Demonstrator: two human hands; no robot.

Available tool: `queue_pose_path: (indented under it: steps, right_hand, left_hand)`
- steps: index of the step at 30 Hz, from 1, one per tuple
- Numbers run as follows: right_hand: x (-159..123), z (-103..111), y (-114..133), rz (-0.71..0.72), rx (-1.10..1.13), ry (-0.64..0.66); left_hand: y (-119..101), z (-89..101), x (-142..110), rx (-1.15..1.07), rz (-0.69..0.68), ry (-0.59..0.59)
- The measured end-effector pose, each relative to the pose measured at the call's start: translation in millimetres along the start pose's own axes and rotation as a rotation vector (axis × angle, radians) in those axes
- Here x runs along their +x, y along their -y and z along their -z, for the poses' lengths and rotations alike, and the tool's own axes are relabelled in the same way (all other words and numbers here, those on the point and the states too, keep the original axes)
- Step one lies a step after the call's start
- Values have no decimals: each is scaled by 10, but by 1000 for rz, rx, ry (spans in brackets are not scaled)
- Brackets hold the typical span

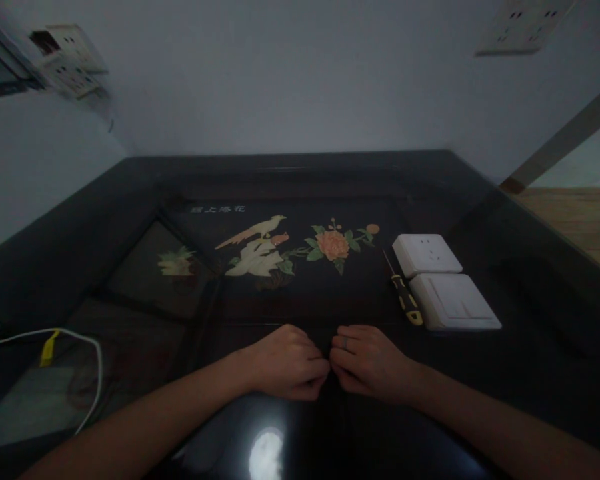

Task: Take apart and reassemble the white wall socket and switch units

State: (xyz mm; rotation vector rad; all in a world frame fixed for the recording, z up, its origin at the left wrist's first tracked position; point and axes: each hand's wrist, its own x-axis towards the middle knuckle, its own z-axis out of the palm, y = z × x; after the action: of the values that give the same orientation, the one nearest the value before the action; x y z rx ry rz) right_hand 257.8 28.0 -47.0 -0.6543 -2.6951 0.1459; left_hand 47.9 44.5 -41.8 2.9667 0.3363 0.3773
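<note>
Plainly, the screwdriver (404,294) lies on the dark, glossy surface (305,175), off towards its right edge, shaft towards the far edge and yellow-and-black handle towards the near one. I judge it light and stiff; the thin shaft offers little grip, so I favour the thick handle. Just to its right sits the white switch (455,303), and beyond that, nearer the far edge, the white socket (427,253). Both look like light, rigid plastic that may slide on the gloss; I would hold them by their side walls. Closer to the near edge, the left hand (291,363) and right hand (370,361) nearly meet, fingers curled in; I see nothing held, though the palms are hidden. A white cable (99,373) curves near the left edge.
</note>
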Motion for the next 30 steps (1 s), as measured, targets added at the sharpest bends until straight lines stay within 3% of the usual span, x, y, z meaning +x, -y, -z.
queue_pose_path:
  steps: [30]
  right_hand:
    - [-3, -13, 26, -52, 17, -17]
  left_hand:
    - [-42, 30, 47, 6, 64, 9]
